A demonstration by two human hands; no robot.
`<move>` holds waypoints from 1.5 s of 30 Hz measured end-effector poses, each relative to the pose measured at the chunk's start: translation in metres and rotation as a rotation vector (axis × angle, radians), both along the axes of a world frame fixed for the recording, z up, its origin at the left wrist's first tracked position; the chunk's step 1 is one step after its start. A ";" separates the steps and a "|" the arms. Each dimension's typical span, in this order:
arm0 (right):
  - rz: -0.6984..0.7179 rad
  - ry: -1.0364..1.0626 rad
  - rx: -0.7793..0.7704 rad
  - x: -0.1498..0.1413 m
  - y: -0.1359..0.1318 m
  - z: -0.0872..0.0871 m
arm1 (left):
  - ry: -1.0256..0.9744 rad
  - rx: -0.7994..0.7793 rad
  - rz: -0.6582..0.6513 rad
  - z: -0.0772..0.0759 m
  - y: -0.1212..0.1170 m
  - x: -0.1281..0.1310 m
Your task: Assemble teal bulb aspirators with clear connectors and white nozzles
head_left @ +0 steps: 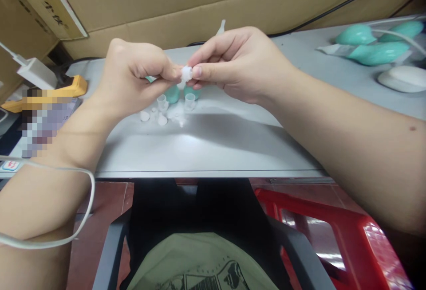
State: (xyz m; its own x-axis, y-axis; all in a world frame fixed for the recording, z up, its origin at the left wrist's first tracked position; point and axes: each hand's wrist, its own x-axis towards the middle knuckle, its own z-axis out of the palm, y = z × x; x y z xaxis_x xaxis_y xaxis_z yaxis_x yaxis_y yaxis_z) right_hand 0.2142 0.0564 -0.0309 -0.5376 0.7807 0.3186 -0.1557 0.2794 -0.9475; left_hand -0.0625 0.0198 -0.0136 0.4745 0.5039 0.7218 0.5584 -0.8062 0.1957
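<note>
Above the grey table, my left hand and my right hand meet, fingertips closed from either side on a small white plastic part. My fingers cover much of it, so its full shape does not show. Below and behind them stand two teal rounded pieces, one at the left and another at the right, partly hidden by the hands. Nearer me are two small clear cups, the left cup and the right cup. Small white discs lie beside them.
Several teal bulbs lie at the right by a white mouse. A white charger and a yellow object are at the left. A white cable loops over my left forearm. Cardboard walls the back; a red stool stands below.
</note>
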 end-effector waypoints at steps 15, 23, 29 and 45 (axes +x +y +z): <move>0.080 0.059 0.002 -0.002 -0.001 0.003 | 0.040 0.036 -0.018 -0.007 0.003 0.001; 0.100 0.105 0.006 -0.005 -0.001 0.012 | -0.071 0.172 -0.195 -0.009 0.031 -0.009; -0.021 -0.192 0.121 0.006 -0.012 0.040 | -0.040 -0.018 -0.244 0.009 -0.001 -0.010; -0.067 -1.105 0.557 0.017 0.011 0.032 | 0.470 -0.253 -0.228 0.001 -0.010 0.005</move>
